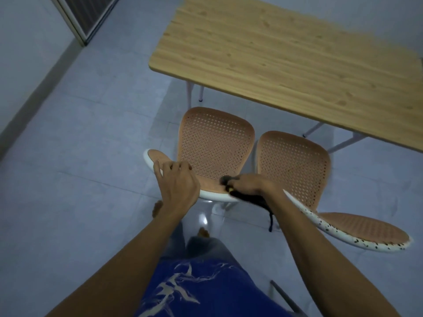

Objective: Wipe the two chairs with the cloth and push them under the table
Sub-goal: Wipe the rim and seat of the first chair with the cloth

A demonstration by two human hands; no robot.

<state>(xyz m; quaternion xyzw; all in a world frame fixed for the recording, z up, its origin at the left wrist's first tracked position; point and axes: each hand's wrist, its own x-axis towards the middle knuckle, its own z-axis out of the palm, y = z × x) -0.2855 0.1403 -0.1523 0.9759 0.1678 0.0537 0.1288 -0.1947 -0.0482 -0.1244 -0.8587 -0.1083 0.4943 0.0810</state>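
Note:
Two orange perforated chairs with white rims stand side by side in front of the wooden table (286, 49), both pulled out from it. My left hand (177, 183) grips the top of the left chair's (216, 138) backrest. My right hand (248, 185) is shut on a dark cloth (250, 199) and presses it against the right part of that same backrest, a strap of the cloth hanging down. The right chair (295, 161) is untouched; its backrest rim is speckled with dark spots.
Pale tiled floor (80, 156) surrounds the chairs, with open room to the left. A wall and a metal door frame (87, 19) stand at the upper left. The table's thin white legs (190, 92) are behind the chairs. My bare feet are under the left chair's backrest.

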